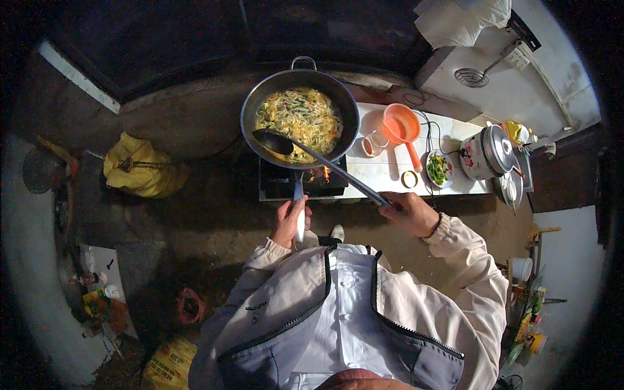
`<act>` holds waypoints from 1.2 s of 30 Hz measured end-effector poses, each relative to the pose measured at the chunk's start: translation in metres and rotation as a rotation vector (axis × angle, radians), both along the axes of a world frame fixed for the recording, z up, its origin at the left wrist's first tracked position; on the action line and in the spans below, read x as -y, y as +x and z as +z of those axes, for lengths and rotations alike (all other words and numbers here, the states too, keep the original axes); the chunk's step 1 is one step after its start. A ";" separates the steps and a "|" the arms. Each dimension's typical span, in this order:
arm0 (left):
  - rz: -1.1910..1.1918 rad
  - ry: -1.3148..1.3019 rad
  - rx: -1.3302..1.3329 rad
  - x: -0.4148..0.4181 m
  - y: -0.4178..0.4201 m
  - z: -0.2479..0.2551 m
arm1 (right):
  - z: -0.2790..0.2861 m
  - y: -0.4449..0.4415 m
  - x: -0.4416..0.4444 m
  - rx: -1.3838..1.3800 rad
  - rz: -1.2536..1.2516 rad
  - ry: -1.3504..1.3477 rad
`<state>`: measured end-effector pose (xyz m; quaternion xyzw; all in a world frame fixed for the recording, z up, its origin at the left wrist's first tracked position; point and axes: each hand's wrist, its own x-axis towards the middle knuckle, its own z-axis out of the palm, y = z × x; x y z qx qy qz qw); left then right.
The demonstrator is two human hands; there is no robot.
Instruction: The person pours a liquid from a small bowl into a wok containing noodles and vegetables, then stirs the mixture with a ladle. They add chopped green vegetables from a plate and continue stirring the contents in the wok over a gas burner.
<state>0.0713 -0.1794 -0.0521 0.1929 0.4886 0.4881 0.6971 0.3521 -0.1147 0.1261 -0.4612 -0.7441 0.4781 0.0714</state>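
My left hand [289,222] is closed around the pale handle [300,214] of a deep dark wok [249,105]. In my right hand [414,213] is the long handle of a black ladle [275,142], which slants across the wok's near rim. The ladle's bowl rests at the left side of noodle-like strands [300,114] with green and reddish bits in liquid. Beneath the wok is a black cooktop [278,183], mostly hidden except its front part. A small metal loop [303,59] stands at the wok's far side.
Right of the wok, a white-tiled counter [373,173] holds an orange dipper [401,124], a glass jar [374,144], a plate of chopped greens [438,169] and a flowered rice cooker [480,155]. Cables [433,131] run behind the plate. A yellow sack [139,165] stands on the left.
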 end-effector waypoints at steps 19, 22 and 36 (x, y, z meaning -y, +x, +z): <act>-0.009 0.039 0.057 0.001 -0.001 -0.004 | -0.080 -0.039 0.012 0.317 -0.006 0.461; -0.003 0.042 0.081 0.002 -0.002 -0.003 | -0.088 -0.039 0.006 0.366 -0.018 0.511; 0.012 0.032 0.079 0.001 0.001 -0.002 | -0.109 -0.025 -0.033 0.252 -0.085 0.489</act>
